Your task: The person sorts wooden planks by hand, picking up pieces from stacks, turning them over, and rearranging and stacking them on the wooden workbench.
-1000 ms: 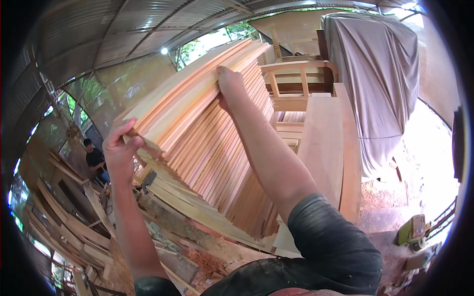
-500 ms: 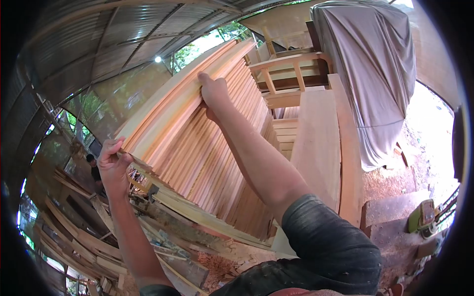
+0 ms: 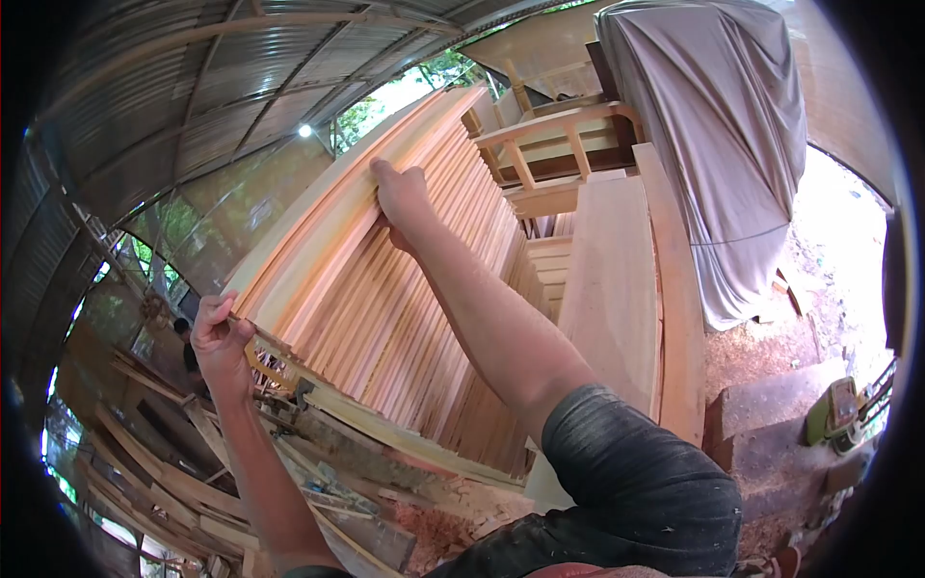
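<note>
A tall stack of long wooden boards (image 3: 434, 260) rises in front of me, its edges forming many thin stripes. My left hand (image 3: 222, 337) grips the near left end of a wooden board (image 3: 318, 226) on top of the stack, thumb on one side and fingers on the other. My right hand (image 3: 400, 197) is closed on the near edge of the same board, farther along it. The thumb lies on the upper face, and the fingers are mostly hidden beneath the edge.
Right of the stack lies a wide pale plank (image 3: 607, 270) beside a wooden frame (image 3: 559, 144). A grey cloth (image 3: 703, 164) drapes a tall object. Loose timber (image 3: 173, 482) fills the lower left, where a person (image 3: 188, 352) is partly visible. A green tool (image 3: 833, 414) sits at right.
Both hands and the top board have shifted slightly down and left in view, along with a small camera movement. Each hand keeps its grip on the board.
</note>
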`<control>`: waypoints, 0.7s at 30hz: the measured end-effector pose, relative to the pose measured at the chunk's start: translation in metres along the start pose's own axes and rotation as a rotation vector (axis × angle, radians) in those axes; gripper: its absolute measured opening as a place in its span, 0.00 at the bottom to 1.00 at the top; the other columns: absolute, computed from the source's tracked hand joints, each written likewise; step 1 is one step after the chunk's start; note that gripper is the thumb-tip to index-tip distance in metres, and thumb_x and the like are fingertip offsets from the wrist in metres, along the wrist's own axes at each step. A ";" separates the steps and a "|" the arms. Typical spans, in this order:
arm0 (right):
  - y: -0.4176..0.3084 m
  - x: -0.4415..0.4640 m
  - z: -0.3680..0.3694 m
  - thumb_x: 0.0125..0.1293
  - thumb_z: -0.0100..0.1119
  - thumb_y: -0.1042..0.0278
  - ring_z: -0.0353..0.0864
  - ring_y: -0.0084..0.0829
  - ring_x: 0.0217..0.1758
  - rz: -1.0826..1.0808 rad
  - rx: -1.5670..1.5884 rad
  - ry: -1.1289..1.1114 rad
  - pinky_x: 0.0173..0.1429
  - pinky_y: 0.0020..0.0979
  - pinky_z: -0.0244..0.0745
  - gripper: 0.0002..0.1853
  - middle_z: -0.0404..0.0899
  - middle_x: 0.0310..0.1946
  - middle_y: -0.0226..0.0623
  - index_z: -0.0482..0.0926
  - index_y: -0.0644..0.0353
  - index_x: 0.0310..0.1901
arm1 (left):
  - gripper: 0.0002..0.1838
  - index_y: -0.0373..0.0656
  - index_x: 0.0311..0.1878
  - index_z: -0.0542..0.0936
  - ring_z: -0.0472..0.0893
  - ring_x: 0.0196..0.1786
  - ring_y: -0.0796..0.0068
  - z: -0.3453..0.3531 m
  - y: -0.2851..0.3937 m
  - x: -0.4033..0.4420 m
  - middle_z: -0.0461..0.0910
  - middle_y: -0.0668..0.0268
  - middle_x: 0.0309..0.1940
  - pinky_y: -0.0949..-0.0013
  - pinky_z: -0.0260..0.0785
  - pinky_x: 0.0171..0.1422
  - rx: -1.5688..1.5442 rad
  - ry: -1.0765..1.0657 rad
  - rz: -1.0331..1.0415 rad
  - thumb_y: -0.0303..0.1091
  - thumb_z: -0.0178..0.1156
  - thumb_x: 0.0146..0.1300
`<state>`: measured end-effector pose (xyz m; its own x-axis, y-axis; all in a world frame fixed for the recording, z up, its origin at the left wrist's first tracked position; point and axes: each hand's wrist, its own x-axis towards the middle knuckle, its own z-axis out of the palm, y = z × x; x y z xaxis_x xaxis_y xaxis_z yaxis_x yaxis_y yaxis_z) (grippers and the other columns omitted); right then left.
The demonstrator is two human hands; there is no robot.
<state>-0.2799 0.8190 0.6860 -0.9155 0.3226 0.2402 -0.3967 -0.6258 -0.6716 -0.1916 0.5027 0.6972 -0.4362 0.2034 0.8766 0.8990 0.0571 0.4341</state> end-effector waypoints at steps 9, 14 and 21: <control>0.012 0.010 0.000 0.76 0.57 0.58 0.83 0.37 0.32 -0.036 0.022 -0.014 0.30 0.40 0.84 0.28 0.77 0.39 0.45 0.65 0.81 0.58 | 0.24 0.45 0.54 0.86 0.78 0.63 0.70 0.001 -0.002 -0.002 0.80 0.66 0.55 0.65 0.64 0.73 0.055 -0.008 0.040 0.37 0.82 0.53; -0.006 -0.002 -0.003 0.73 0.60 0.61 0.80 0.35 0.28 -0.017 -0.105 -0.005 0.28 0.40 0.82 0.23 0.78 0.37 0.43 0.70 0.78 0.53 | 0.26 0.43 0.55 0.86 0.77 0.64 0.71 0.000 -0.004 -0.002 0.81 0.64 0.58 0.66 0.64 0.73 0.084 -0.003 0.020 0.38 0.82 0.54; -0.030 -0.033 -0.038 0.70 0.62 0.65 0.82 0.36 0.33 -0.015 -0.305 0.190 0.29 0.38 0.78 0.24 0.77 0.44 0.49 0.67 0.77 0.57 | 0.23 0.37 0.59 0.83 0.77 0.66 0.68 0.010 0.015 -0.006 0.83 0.60 0.59 0.63 0.64 0.75 -0.070 -0.010 -0.081 0.36 0.76 0.64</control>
<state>-0.2355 0.8540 0.6721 -0.8694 0.4749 0.1364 -0.3461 -0.3883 -0.8541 -0.1752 0.5120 0.6966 -0.5070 0.2103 0.8359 0.8556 0.0056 0.5176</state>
